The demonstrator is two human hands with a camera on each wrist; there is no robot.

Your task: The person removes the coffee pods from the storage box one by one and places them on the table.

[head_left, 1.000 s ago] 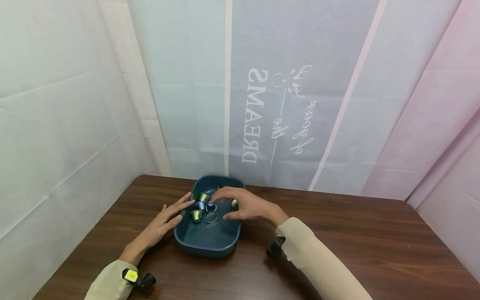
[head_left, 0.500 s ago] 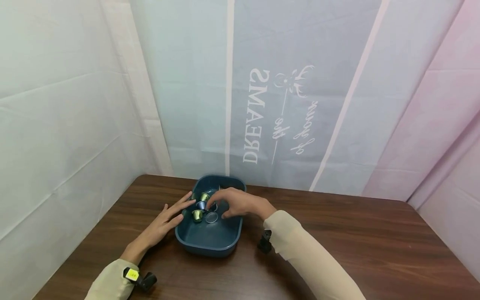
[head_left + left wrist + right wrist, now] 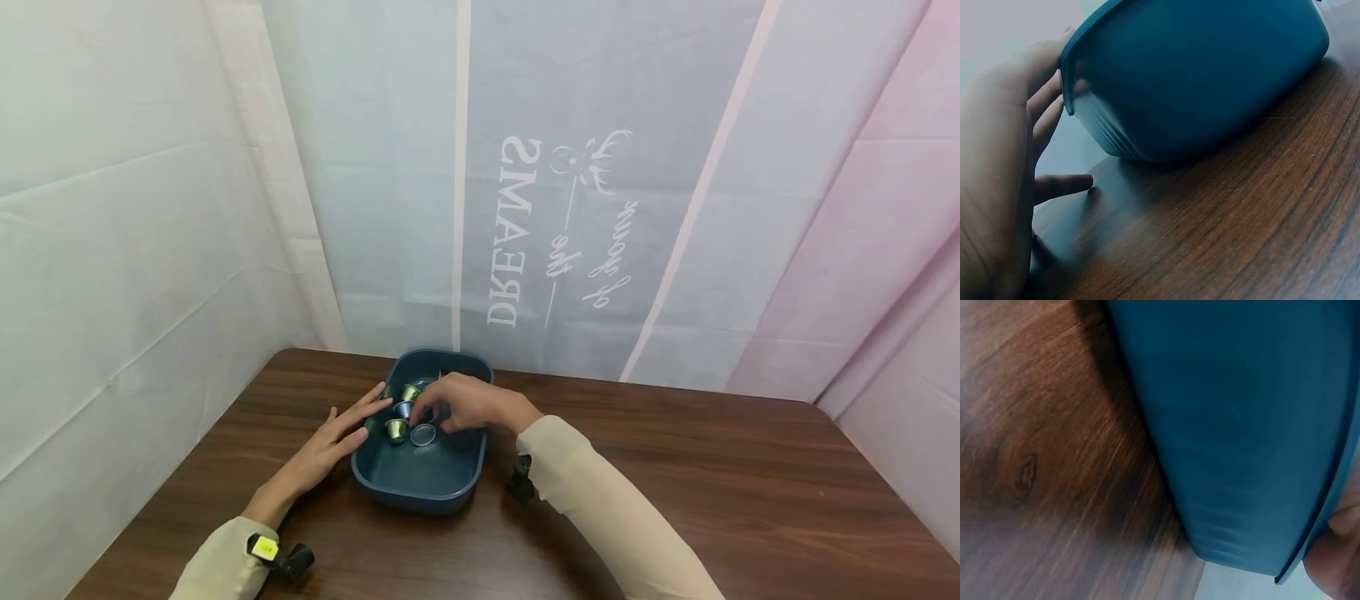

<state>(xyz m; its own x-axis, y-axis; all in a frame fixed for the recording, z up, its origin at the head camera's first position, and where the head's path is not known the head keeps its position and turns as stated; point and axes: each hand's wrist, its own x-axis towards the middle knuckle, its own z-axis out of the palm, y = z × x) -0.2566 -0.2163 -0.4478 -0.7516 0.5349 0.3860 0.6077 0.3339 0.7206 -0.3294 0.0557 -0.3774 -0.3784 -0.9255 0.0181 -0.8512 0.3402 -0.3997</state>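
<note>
Blue tub (image 3: 423,475), left fingers (image 3: 367,411) at its rim (image 3: 1065,81), roomy near end (image 3: 412,483).

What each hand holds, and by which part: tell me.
The left hand holds nothing: its extended fingers touch the blue bin. Whether the right hand, its grip beside the blue capsule, holds anything cannot be told.

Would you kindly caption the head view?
Right hand near shiny cups in a blue bin, left hand at its rim.
</note>
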